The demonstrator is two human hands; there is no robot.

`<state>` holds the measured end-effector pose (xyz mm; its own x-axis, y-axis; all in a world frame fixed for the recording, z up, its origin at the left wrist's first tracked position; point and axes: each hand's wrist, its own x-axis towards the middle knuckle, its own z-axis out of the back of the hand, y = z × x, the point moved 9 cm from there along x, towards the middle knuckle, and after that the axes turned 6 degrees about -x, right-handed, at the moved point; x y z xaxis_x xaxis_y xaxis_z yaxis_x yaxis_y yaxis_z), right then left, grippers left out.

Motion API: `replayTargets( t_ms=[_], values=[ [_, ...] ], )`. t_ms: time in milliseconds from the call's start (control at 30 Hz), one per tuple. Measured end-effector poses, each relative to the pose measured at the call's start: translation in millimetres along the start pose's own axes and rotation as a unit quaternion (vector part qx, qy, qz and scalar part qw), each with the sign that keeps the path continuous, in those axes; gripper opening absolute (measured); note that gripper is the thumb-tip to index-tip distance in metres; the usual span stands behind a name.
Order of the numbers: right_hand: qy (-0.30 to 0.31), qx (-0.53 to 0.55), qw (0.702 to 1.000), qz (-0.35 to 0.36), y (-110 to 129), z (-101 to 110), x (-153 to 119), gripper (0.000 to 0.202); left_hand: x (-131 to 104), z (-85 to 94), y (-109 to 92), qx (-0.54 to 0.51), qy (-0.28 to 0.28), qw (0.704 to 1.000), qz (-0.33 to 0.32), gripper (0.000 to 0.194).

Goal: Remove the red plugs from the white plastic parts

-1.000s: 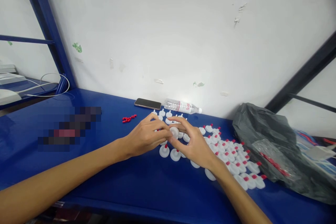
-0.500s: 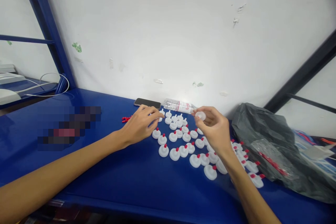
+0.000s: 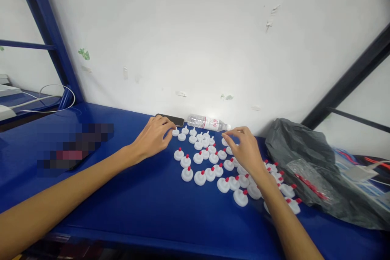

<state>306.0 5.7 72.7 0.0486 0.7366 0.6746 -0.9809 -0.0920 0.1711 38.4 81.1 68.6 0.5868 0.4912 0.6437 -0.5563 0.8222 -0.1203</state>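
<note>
My left hand (image 3: 154,136) is over the back of the blue table, palm down, with its thumb and index finger apart beside a white cap (image 3: 175,132). Its other fingertips are hidden. My right hand (image 3: 243,150) pinches at the top of another white cap (image 3: 224,142), partly covered by the thumb. Between the hands stand several plain white caps (image 3: 198,145) with thin upright nozzles. Nearer the front, several white caps with red tips (image 3: 200,178) spread to the right, some behind my right forearm.
A dark phone (image 3: 175,121) and a lying water bottle (image 3: 204,122) are against the wall. On the right, a dark plastic bag (image 3: 292,142) carries a clear bag of red pieces (image 3: 312,186). Blurred dark items (image 3: 76,146) lie at the left.
My left hand has moved left, uncovering plain white caps and covering the red pieces. My right hand has lowered its cap towards the others. The view has shifted slightly.
</note>
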Motion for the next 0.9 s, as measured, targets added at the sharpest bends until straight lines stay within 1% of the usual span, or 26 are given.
replayTargets(
  t_ms=[100,233,367,533,633,767,900],
  values=[
    [0.049,-0.023,0.999,0.004,-3,-10,0,0.028,1,0.9,11,0.062,0.015,0.998,0.025,0.027],
    [0.086,-0.045,0.995,0.016,-3,-17,-1,0.027,-2,-5.2,33,0.166,0.071,0.981,0.072,0.032],
    [0.113,-0.072,0.991,0.014,-5,-25,-3,0.027,-8,-14.8,47,0.185,0.121,0.970,0.097,0.035],
    [0.148,-0.095,0.984,0.012,-9,-34,-7,0.027,-9,-20.1,45,0.158,0.139,0.972,0.101,0.037],
    [0.155,-0.092,0.984,0.011,-8,-36,-8,0.036,-9,-22.3,42,0.153,0.155,0.970,0.106,0.039],
    [0.172,-0.067,0.982,0.036,4,-38,-10,0.048,-10,-24.7,38,0.154,0.172,0.967,0.108,0.038],
    [0.217,-0.048,0.974,0.031,15,-45,-16,0.057,-11,-26.7,38,0.161,0.176,0.965,0.107,0.038]
  ],
)
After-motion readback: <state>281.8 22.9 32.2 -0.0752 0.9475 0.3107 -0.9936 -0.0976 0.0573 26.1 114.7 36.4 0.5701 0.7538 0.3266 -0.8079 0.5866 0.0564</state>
